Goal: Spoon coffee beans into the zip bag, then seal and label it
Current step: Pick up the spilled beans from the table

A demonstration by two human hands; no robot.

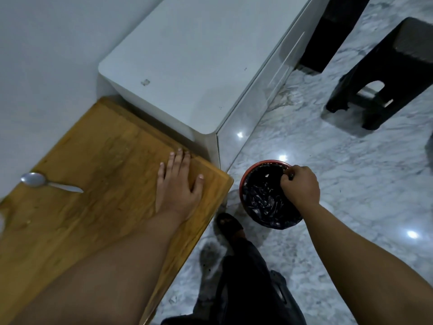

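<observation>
Two hands are being shown: the left hand (179,184), flat and empty on the wooden table (98,207), lies nearer the spoon (46,181), whose handle is pointing toward it, while the right hand (300,186) is pinching something small over the lined bin (262,198).

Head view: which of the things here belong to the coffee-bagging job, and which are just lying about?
Job:
- spoon, lying on the wooden table
- left hand, flat on the table
- No zip bag, beans or label in view

Lying about:
- bin with black liner, right hand at its rim, closed on something small
- white cabinet
- black stool
</observation>
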